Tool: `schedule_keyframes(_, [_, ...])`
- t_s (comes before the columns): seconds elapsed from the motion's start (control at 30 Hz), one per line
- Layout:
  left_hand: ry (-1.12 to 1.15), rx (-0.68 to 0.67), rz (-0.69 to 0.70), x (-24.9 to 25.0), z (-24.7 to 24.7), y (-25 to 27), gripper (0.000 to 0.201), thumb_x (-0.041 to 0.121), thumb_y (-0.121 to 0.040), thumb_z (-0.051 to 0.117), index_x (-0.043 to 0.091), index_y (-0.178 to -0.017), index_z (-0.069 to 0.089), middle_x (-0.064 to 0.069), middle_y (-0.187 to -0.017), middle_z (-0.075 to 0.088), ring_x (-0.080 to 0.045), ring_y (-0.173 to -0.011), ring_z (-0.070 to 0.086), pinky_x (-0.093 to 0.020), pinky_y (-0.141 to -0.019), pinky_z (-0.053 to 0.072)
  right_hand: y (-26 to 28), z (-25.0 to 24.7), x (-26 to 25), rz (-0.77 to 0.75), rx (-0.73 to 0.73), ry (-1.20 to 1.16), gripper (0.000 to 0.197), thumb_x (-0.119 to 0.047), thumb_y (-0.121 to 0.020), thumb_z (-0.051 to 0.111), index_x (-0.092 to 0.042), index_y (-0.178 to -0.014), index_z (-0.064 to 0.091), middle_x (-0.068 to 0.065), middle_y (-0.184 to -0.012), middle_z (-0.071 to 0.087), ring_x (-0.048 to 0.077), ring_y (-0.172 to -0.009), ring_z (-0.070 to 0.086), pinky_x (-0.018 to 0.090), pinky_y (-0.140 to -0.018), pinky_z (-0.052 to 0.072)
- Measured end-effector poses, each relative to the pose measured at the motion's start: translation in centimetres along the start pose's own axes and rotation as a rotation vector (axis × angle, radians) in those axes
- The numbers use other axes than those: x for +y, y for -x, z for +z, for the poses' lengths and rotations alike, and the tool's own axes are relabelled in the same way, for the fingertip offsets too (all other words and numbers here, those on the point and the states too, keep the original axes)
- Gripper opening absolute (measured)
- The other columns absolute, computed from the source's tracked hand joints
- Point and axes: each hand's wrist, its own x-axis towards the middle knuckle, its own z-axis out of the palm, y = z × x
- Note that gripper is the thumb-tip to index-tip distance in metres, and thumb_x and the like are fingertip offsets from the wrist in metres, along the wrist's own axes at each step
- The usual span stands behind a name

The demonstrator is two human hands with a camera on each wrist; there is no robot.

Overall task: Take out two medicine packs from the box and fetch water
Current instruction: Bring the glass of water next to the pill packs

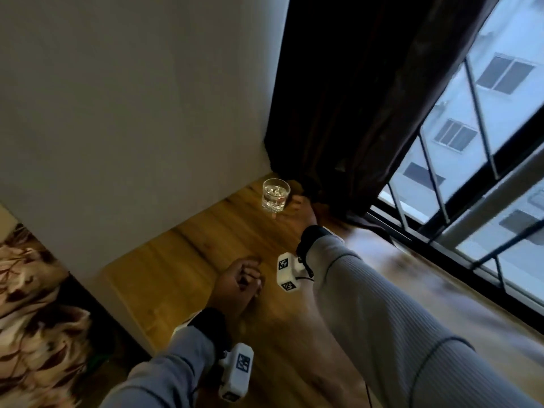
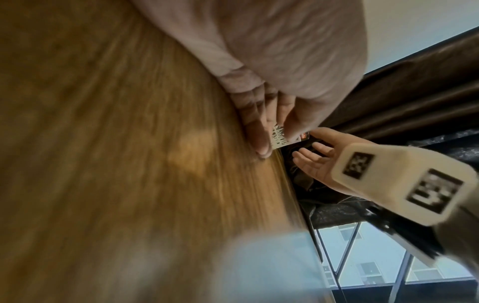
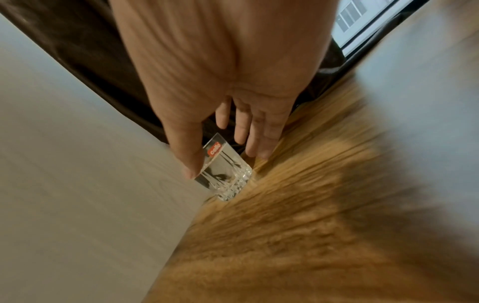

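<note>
**Reaching for the water glass**

Low in the middle of the head view, my left hand [image 1: 240, 282] sits nearest me on the wooden bench [image 1: 182, 260], fingers curled in. The left wrist view shows a silvery medicine pack [image 2: 357, 138] pinched between its fingers, so I keep that hand still.

Further up the frame, my right hand [image 1: 300, 209] is spread wide beside the glass of water [image 1: 275, 195], which stands upright in the corner where the pale wall [image 1: 132, 98] meets the dark curtain [image 1: 338, 98]. In the right wrist view my thumb [image 3: 186, 151] lies at one side of the glass and my fingers [image 3: 259, 133] are straight at the other; it grips nothing yet. I should close around the lower, cut-patterned half, lift straight, and keep it level so nothing spills. No box is in view.
</note>
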Motion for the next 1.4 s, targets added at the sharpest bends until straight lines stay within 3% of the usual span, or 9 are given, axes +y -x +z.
schedule_keyframes(0.13, [-0.052,0.006,0.004,-0.1,0.1,0.0,0.025,0.001,-0.087,0.061,0.015,-0.108,0.061,-0.005,-0.087,0.069,-0.013,-0.073,0.067,-0.026,-0.066,0.058,-3.8,2.4,0.7,-0.027,0.045,0.042,0.104,-0.038,-0.049,0.09,-0.012,-0.135,0.037,0.002,-0.13,0.058,0.018,-0.121,0.055,0.033,-0.103,0.044])
schedule_keyframes(0.27, [-0.104,-0.02,0.041,-0.1,-0.1,0.1,0.022,0.005,-0.087,0.06,0.022,-0.101,0.061,-0.002,-0.09,0.068,-0.013,-0.079,0.067,-0.031,-0.069,0.059,-5.3,3.2,0.2,-0.001,0.026,0.012,0.089,-0.024,-0.06,0.088,-0.017,-0.133,0.038,0.004,-0.126,0.055,0.023,-0.118,0.053,0.034,-0.101,0.043])
schedule_keyframes(0.43, [-0.132,-0.029,0.045,-0.2,0.0,0.1,0.029,0.007,-0.087,0.06,0.035,-0.097,0.057,0.001,-0.093,0.068,-0.011,-0.082,0.067,-0.032,-0.072,0.06,-6.2,3.7,0.5,-0.022,0.086,0.047,0.08,-0.028,-0.064,0.087,-0.016,-0.131,0.045,0.007,-0.128,0.058,0.024,-0.12,0.054,0.032,-0.101,0.042])
schedule_keyframes(0.7, [-0.114,-0.061,0.062,-0.1,-0.1,0.1,0.027,0.012,-0.087,0.058,0.036,-0.101,0.056,0.001,-0.096,0.066,-0.014,-0.083,0.067,-0.037,-0.072,0.06,-6.4,3.7,1.3,-0.043,0.186,0.046,0.078,-0.038,-0.055,0.089,-0.02,-0.122,0.054,0.0,-0.117,0.066,0.019,-0.11,0.062,0.031,-0.094,0.05])
schedule_keyframes(0.9, [-0.044,-0.045,0.045,0.3,-0.1,0.3,0.02,0.023,-0.082,0.058,0.03,-0.101,0.06,-0.002,-0.092,0.066,-0.019,-0.084,0.065,-0.035,-0.072,0.057,-2.1,2.0,2.6,-0.108,0.162,0.028,0.081,-0.037,-0.054,0.09,-0.018,-0.124,0.052,0.0,-0.118,0.065,0.017,-0.108,0.06,0.03,-0.093,0.05])
schedule_keyframes(1.03, [0.023,0.0,-0.018,0.6,-0.1,-0.1,0.02,0.017,-0.087,0.065,0.017,-0.106,0.062,-0.01,-0.094,0.067,-0.027,-0.08,0.067,-0.032,-0.067,0.058,1.8,0.0,3.3,-0.122,0.13,0.038,0.082,-0.037,-0.053,0.091,-0.018,-0.122,0.052,-0.006,-0.11,0.062,0.011,-0.099,0.058,0.019,-0.077,0.046])
schedule_keyframes(1.2, [0.018,-0.046,-0.052,1.8,0.6,-0.4,0.013,0.011,-0.091,0.061,0.012,-0.104,0.063,-0.013,-0.081,0.067,-0.021,-0.069,0.063,-0.029,-0.061,0.055,7.6,-2.4,4.7,-0.095,0.156,-0.015,0.068,-0.028,-0.052,0.093,-0.023,-0.106,0.051,-0.009,-0.099,0.062,0.005,-0.085,0.06,0.009,-0.067,0.047])
schedule_keyframes(1.33, [0.018,-0.084,-0.013,3.6,2.0,0.2,0.016,0.012,-0.09,0.063,0.013,-0.105,0.062,-0.015,-0.089,0.068,-0.02,-0.072,0.064,-0.033,-0.066,0.055,13.0,-4.6,6.3,-0.13,0.179,-0.067,0.064,-0.015,-0.057,0.09,-0.015,-0.109,0.052,-0.018,-0.089,0.06,-0.015,-0.07,0.059,0.001,-0.057,0.044])
schedule_keyframes(1.4, [0.008,-0.104,0.008,4.4,3.0,0.8,0.021,0.013,-0.088,0.065,0.012,-0.109,0.062,-0.01,-0.096,0.069,-0.019,-0.082,0.065,-0.034,-0.073,0.056,15.4,-5.7,7.4,-0.132,0.19,-0.057,0.068,-0.016,-0.055,0.092,-0.021,-0.111,0.054,-0.02,-0.092,0.06,-0.011,-0.077,0.061,0.006,-0.061,0.048])
